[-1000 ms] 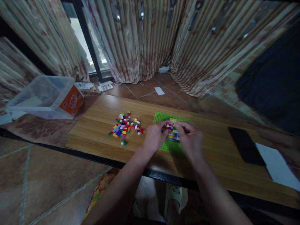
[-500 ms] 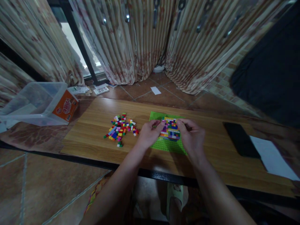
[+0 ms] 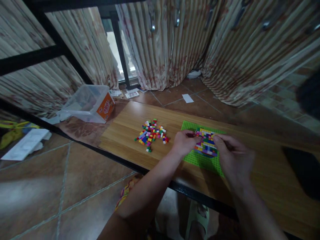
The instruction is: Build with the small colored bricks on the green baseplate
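A block of many-coloured toy building bricks (image 3: 207,142) stands on a green studded baseplate (image 3: 188,125). My left hand (image 3: 184,143) is closed at the left side of the brick block, with thumb and fingertips against it. At its upper right edge my right hand (image 3: 232,155) is closed too, its thumb and forefinger pinched on the bricks. Whether either hand also holds a single loose brick is too small to tell. Left of my left hand lies a pile of loose bricks (image 3: 150,133) in mixed colours.
The wooden tabletop (image 3: 120,125) has a dark front edge. A black flat phone-like object (image 3: 302,170) lies at the right. Beyond the table's left end stands a clear plastic bin (image 3: 87,100) with an orange label. Striped curtains (image 3: 155,50) hang behind.
The view has swung to the left, so the table and bricks appear farther right. Both my hands stay at the brick block, with little change in their grip.
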`<state>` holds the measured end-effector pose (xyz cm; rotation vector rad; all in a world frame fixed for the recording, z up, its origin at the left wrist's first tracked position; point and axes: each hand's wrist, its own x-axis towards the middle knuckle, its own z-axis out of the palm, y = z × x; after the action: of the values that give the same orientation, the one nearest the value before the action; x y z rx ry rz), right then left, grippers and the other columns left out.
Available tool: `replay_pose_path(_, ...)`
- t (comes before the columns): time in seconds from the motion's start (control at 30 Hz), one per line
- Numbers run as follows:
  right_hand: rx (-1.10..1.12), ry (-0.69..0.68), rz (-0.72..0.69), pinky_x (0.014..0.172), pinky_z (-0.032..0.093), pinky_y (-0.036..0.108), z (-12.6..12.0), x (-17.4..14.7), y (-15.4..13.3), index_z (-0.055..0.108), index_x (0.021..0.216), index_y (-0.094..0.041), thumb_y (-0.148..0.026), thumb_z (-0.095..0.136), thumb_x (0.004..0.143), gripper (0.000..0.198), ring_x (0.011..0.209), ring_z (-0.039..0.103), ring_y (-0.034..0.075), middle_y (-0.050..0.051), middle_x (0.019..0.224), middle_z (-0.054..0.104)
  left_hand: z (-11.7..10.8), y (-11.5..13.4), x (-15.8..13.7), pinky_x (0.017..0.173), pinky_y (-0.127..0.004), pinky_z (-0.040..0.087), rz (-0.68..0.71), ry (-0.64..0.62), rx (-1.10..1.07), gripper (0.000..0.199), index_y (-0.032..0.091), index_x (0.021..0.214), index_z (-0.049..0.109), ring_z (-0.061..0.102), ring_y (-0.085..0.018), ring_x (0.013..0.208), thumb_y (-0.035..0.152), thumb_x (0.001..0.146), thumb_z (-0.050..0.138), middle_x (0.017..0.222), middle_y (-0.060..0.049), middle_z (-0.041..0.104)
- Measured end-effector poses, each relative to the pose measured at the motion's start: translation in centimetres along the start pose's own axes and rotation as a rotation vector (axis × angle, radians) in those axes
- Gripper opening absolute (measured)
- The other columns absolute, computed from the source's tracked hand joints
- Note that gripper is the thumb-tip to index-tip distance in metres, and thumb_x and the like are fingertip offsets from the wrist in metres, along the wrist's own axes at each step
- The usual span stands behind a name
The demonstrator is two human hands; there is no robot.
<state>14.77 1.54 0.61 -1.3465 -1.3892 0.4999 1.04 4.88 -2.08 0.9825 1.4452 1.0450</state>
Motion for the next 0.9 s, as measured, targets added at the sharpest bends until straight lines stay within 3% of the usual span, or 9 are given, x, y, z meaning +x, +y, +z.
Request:
replay_pose_path(0.27,0.036,-0.074,-0.02,0.081,0.055,0.037,0.8,-1.3,-1.0,0.075,0.086,-0.024,-0.042,0.068,0.084,0.02,0.084,0.07,0.021,0.003,0.091,0.074,-0.3,0.8,-1.6,0.062,-0.025,0.045,0.12,0.042,0.167,0.028,0.014,0.091,0.072,0.059,-0.014,0.068,0.037,0.075,0.072,0.08,-0.003,0.07)
replay_pose_path(0.37,0.098,-0.112,0.035,0.078,0.057,0.037,1.3,-2.1,-1.3,0.075,0.091,-0.024,-0.043,0.069,0.083,0.022,0.08,0.071,0.021,0.004,0.091,0.076,-2.8,1.8,-2.6,0.062,-0.025,0.043,0.229,0.086,0.247,0.034,0.014,0.087,0.071,0.059,-0.015,0.069,0.047,0.078,0.068,0.079,-0.003,0.069)
replay_pose_path(0.47,0.168,-0.141,0.089,0.073,0.059,0.035,1.8,-2.6,-1.4,0.074,0.091,-0.022,-0.043,0.072,0.081,0.023,0.073,0.072,0.02,0.004,0.086,0.076,-7.6,2.5,-4.0,0.063,-0.025,0.041,0.339,0.066,0.421,0.023,0.016,0.076,0.07,0.058,-0.014,0.066,0.034,0.085,0.059,0.071,-0.001,0.066)
replay_pose_path(0.53,0.205,-0.163,0.097,0.072,0.059,0.034,2.1,-2.8,-1.5,0.074,0.091,-0.021,-0.041,0.072,0.081,0.023,0.071,0.071,0.019,0.004,0.084,0.076,-11.3,2.7,-5.1,0.06,-0.025,0.038,0.253,0.156,0.668,0.022,0.018,0.067,0.068,0.055,-0.014,0.061,0.029,0.083,0.059,0.061,-0.001,0.061)
replay_pose_path(0.6,0.215,-0.175,0.082,0.072,0.059,0.034,2.2,-2.9,-1.6,0.073,0.091,-0.021,-0.04,0.071,0.081,0.022,0.072,0.071,0.018,0.004,0.083,0.075,-14.4,2.7,-6.2,0.058,-0.026,0.036,0.093,0.29,0.857,0.017,0.019,0.07,0.069,0.055,-0.016,0.06,0.031,0.08,0.063,0.06,-0.001,0.061)
replay_pose_path(0.67,0.204,-0.178,0.063,0.072,0.058,0.034,2.3,-2.8,-1.7,0.073,0.091,-0.021,-0.039,0.071,0.082,0.021,0.072,0.07,0.018,0.004,0.085,0.075,-16.4,2.5,-7.1,0.059,-0.027,0.037,-0.028,0.277,0.988,0.021,0.019,0.072,0.07,0.058,-0.018,0.064,0.038,0.08,0.063,0.064,-0.003,0.065)
replay_pose_path(0.77,0.193,-0.185,0.046,0.072,0.057,0.033,2.5,-2.7,-1.7,0.074,0.092,-0.021,-0.039,0.069,0.083,0.02,0.073,0.069,0.017,0.003,0.087,0.075,-16.9,2.3,-7.7,0.061,-0.028,0.04,-0.157,0.198,1.112,0.032,0.021,0.076,0.071,0.064,-0.021,0.073,0.05,0.082,0.06,0.073,-0.006,0.07)
replay_pose_path(0.9,0.193,-0.21,0.025,0.071,0.056,0.033,2.6,-2.8,-1.7,0.074,0.093,-0.022,-0.037,0.068,0.084,0.018,0.073,0.069,0.017,0.003,0.086,0.075,-15.4,2.2,-7.6,0.072,-0.032,0.047,-0.199,0.142,1.237,0.033,0.022,0.084,0.072,0.069,-0.026,0.089,0.051,0.084,0.056,0.089,-0.011,0.074)
